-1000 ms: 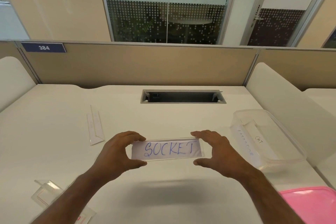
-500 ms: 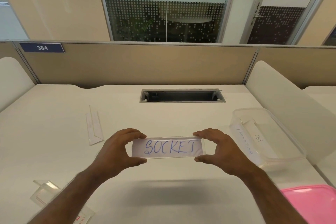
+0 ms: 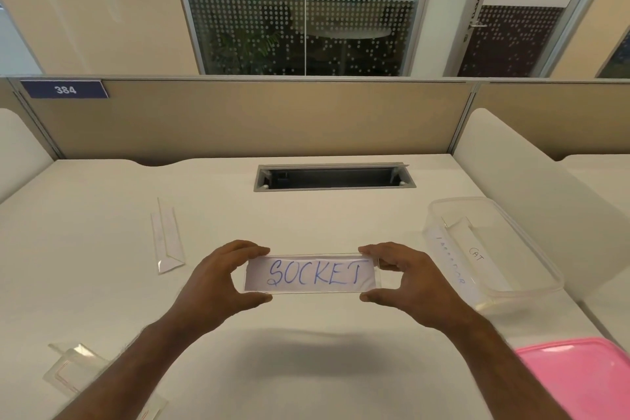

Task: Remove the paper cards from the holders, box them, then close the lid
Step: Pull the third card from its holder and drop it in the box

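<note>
Clear plastic holder (image 3: pixel 311 273) with the white "SOCKET" card (image 3: pixel 308 272) inside, held up over the desk (image 3: pixel 306 222) just left of the open box (image 3: pixel 491 249). Left hand (image 3: pixel 218 283) pinches its left end, right hand (image 3: pixel 402 280) its right end, thumbs below. Advice: steady the holder with one hand, slide the card out sideways, unbent. Two cards (image 3: pixel 456 259) already lie boxed; pink lid (image 3: pixel 579 382) near right.

Both forearms are bare to the frame edge; no sleeves, rings or watch apparently visible.
</note>
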The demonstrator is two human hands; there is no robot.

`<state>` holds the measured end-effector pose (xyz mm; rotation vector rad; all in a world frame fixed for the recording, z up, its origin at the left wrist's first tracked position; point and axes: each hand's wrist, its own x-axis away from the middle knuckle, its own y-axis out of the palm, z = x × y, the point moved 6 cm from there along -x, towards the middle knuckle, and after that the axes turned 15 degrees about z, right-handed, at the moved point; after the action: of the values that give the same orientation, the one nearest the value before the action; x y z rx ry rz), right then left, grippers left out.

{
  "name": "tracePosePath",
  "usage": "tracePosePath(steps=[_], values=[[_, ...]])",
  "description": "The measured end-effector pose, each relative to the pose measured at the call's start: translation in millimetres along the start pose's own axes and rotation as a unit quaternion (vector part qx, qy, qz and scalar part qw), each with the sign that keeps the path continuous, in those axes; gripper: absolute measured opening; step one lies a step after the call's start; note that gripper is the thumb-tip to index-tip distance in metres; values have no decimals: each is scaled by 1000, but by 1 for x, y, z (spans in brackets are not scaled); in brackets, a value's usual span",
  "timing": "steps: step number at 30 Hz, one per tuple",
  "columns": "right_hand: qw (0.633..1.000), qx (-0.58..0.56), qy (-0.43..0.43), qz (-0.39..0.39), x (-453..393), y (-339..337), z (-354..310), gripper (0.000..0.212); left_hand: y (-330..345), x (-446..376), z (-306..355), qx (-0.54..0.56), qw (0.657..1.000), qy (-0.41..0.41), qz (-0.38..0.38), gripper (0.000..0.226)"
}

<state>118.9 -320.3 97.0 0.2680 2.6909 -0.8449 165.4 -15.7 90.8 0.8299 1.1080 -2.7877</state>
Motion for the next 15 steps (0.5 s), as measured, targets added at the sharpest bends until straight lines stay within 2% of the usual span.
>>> tracePosePath(steps=[5, 9, 12, 15], values=[[998, -24, 17, 59, 2, -23, 8, 64, 22, 6, -30, 5, 995, -102, 6, 111], [992, -16, 31, 117, 4, -53, 21, 64, 52, 23, -55, -86, 984, -155, 9, 103], [986, 5, 42, 159, 5, -78, 32, 65, 82, 34, -57, -134, 982, -134, -5, 99], [979, 39, 49, 193, 5, -104, 41, 66, 112, 42, -60, -174, 978, -98, -53, 98]])
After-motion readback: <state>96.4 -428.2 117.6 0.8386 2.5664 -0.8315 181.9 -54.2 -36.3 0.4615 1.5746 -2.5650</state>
